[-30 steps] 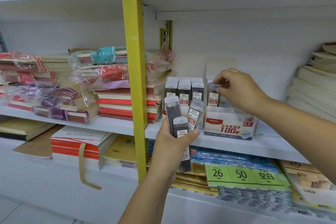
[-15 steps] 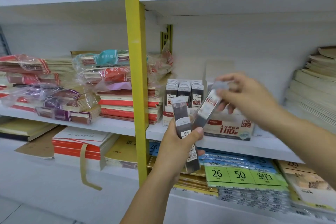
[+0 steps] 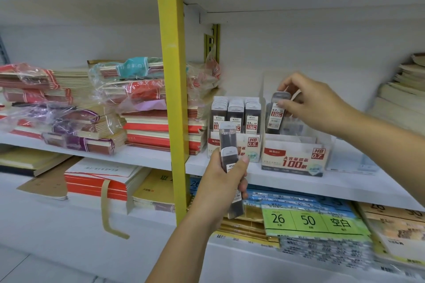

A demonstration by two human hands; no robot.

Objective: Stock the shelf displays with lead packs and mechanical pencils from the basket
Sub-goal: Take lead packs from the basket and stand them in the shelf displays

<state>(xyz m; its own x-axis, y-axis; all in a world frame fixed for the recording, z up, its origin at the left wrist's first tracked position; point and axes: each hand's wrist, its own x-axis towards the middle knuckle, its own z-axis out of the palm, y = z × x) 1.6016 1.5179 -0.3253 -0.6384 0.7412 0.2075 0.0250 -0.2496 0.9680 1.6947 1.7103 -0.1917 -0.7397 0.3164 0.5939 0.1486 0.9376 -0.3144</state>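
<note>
White shop shelf [image 3: 276, 181], yellow post [image 3: 171, 99] at middle, wrapped notebooks [image 3: 69, 99] stacked at left. Right hand [image 3: 317, 103], which moments ago drew pack from left hand's bundle, now pinches that lead pack [image 3: 276, 115] by top, upright, over clear 0.7 box [image 3: 296, 158], low end at box rim. Left hand [image 3: 220, 181] grips remaining packs [image 3: 228, 145] before full 0.5 box [image 3: 251, 145]. One more pack nearly stocked; basket not visible
</note>
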